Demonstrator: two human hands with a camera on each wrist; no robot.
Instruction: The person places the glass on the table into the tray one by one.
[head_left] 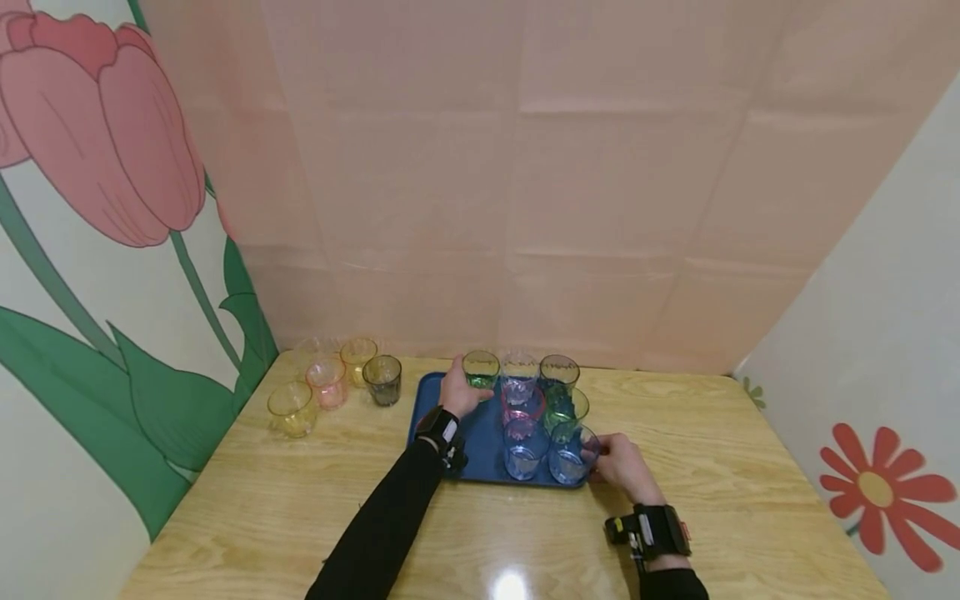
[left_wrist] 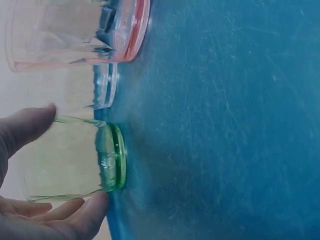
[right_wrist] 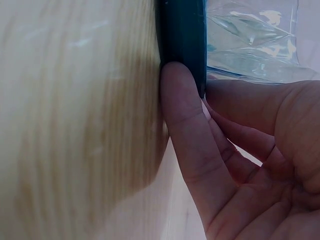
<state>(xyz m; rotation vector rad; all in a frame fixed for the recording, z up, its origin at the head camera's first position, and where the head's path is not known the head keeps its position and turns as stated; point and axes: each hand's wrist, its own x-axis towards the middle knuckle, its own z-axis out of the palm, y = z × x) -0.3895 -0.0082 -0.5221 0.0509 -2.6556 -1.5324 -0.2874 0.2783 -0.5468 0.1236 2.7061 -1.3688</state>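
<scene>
Pale wood-grain table (head_left: 720, 467): blue rectangular tray (head_left: 482, 446), lower centre, long axis crosswise; right hand (head_left: 624, 467) pinches its right edge. Left hand (head_left: 459, 393), nearer, grips upright green glass tumbler (head_left: 481, 368), just rightward, upper tray.

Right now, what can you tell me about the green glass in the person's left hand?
The green glass is a see-through, pale tumbler, glass or clear plastic by its look, with a thicker, deeper-green base. It is upright at the far side of the blue tray, just left of a clear glass. The left hand grips it, thumb on one side, fingers on the other. Whether its base touches the tray is unclear.
</scene>
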